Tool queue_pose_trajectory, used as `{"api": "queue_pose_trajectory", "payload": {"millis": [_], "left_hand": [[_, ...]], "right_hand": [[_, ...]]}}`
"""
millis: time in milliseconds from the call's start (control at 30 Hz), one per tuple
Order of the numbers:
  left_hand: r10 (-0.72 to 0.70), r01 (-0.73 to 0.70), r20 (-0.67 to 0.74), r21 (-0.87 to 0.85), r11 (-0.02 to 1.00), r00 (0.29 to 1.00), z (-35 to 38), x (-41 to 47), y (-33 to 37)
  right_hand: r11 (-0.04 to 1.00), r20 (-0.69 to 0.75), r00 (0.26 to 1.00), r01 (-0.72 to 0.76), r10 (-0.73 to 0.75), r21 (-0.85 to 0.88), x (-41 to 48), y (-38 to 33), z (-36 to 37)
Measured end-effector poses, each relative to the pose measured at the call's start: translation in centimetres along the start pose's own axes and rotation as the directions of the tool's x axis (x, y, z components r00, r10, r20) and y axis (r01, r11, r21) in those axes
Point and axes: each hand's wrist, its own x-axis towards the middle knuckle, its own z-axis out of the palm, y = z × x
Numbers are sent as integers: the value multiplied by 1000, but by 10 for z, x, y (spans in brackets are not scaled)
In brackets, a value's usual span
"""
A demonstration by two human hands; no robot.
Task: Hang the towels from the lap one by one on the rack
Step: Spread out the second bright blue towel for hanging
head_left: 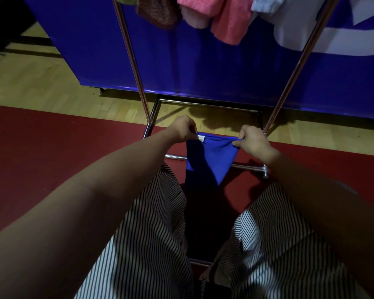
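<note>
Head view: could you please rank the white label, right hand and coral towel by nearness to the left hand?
1. White label: at the left hand's fingertips, on the blue towel.
2. Right hand: holding the towel's other corner.
3. Coral towel: hanging high on the rack.

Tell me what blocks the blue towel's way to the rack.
Nothing visible stands above the blue towel between the rack's uprights. Up top, hung towels crowd it; the bar is out of frame.

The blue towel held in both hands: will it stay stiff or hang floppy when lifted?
Probably floppy: the blue towel sags in folds below the left hand and right hand. Likely light, since a pinch at each corner holds it up.
</note>
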Motion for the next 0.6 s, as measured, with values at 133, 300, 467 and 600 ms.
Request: {"api": "queue_pose_trajectory", "payload": {"millis": [133, 300, 467, 600], "left_hand": [[-10, 2, -70, -109, 994, 997, -1, 2, -3], [-41, 30, -88, -124, 992, 995, 3, 4, -2], [-47, 18, -106, -261, 965, 993, 3, 6, -2], [-60, 10, -112, -404, 915, 992, -3, 6, -5]], "right_hand": [[981, -44, 999, 3, 6, 196, 5, 6, -1], [987, 15, 1000, 10, -12, 162, 4, 7, -1], [996, 13, 1000, 21, -23, 81, 4, 6, -4], [979, 29, 998, 40, -47, 200, 5, 6, -7]]}}
